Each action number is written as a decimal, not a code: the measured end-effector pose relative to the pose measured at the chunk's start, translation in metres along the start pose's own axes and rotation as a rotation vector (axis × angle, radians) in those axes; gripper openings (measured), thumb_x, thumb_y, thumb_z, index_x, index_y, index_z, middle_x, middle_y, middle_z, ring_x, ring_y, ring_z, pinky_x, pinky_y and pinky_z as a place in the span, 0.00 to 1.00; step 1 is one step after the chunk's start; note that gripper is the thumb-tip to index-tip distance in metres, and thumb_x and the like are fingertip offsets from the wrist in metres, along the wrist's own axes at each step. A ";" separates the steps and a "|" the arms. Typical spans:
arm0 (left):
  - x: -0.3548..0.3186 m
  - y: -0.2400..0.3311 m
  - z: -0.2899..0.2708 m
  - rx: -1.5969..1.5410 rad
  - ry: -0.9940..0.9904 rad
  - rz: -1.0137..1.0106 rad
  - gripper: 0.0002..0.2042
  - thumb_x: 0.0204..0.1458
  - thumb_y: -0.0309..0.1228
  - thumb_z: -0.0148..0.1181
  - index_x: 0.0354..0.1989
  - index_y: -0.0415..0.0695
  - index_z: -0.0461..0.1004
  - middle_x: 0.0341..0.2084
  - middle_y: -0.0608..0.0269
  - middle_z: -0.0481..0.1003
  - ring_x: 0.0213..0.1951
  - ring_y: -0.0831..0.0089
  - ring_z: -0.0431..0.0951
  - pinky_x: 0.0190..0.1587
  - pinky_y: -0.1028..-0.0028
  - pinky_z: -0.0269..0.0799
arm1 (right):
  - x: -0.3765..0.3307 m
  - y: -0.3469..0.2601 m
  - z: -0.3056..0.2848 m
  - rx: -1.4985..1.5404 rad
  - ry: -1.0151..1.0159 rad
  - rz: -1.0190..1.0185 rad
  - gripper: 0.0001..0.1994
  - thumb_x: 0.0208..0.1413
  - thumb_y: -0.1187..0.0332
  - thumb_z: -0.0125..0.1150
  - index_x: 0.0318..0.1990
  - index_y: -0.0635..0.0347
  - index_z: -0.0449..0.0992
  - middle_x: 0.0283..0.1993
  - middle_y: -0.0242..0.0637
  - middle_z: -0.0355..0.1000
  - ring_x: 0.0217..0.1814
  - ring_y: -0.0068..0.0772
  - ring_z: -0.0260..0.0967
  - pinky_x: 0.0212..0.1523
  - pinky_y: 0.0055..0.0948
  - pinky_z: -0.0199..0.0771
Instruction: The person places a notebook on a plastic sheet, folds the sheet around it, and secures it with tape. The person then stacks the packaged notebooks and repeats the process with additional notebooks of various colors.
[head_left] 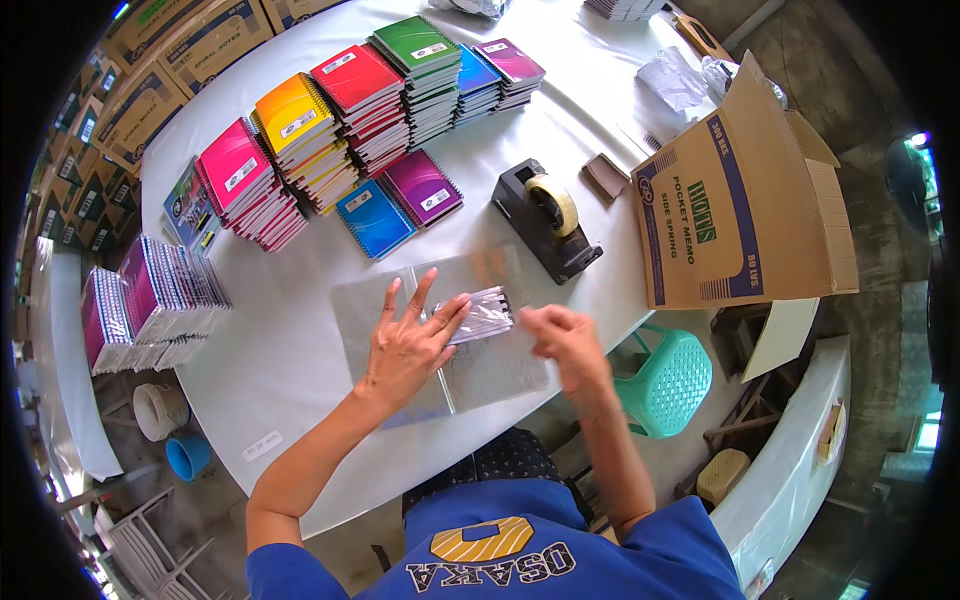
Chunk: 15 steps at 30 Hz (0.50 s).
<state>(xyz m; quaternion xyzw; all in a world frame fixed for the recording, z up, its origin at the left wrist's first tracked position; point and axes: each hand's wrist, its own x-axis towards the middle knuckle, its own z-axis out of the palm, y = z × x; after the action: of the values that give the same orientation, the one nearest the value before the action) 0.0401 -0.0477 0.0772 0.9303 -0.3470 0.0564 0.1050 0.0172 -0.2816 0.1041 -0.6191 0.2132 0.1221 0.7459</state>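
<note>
A small clear-wrapped pack (484,315), with dark spiral loops at its right end, lies on the table in front of me. My left hand (405,345) has its fingers spread, the fingertips resting on the pack's left part. Just beyond the pack's right end is my right hand (562,338), fingers curled together and slightly blurred; whatever they pinch is too small to make out. Under the pack lies a clear plastic sheet (500,380). A black tape dispenser (545,220) with a roll of tape stands beyond my right hand.
Colourful spiral notebooks stand in stacks, including pink (250,185), yellow (300,130), red (360,90) and green (415,60). Wrapped notebook packs (170,300) are piled at left. An open cardboard box (740,210) stands right, above a green stool (665,385).
</note>
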 end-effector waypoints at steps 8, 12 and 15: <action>-0.002 -0.001 0.000 -0.060 0.015 0.013 0.32 0.42 0.38 0.68 0.61 0.57 0.69 0.61 0.80 0.67 0.70 0.57 0.49 0.68 0.45 0.42 | -0.020 0.063 0.056 0.090 0.205 0.123 0.12 0.53 0.65 0.70 0.26 0.62 0.75 0.19 0.22 0.63 0.16 0.10 0.48 0.18 0.17 0.43; 0.005 0.000 -0.003 -0.079 -0.009 0.008 0.32 0.44 0.40 0.67 0.62 0.56 0.68 0.61 0.78 0.66 0.70 0.54 0.49 0.67 0.43 0.46 | -0.017 0.079 0.058 0.078 0.262 -0.022 0.12 0.54 0.64 0.68 0.26 0.61 0.76 0.19 0.21 0.64 0.17 0.11 0.51 0.18 0.17 0.48; 0.026 0.005 -0.007 -0.236 -0.014 -0.074 0.30 0.48 0.40 0.65 0.63 0.55 0.66 0.62 0.71 0.65 0.69 0.52 0.50 0.66 0.44 0.49 | -0.015 0.087 0.055 0.067 0.275 -0.088 0.11 0.56 0.66 0.66 0.26 0.61 0.75 0.19 0.22 0.65 0.16 0.13 0.54 0.17 0.18 0.52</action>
<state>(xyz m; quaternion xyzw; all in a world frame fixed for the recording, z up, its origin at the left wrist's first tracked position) 0.0564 -0.0665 0.0898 0.9240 -0.3174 0.0048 0.2133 -0.0255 -0.2091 0.0425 -0.6135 0.2902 -0.0039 0.7344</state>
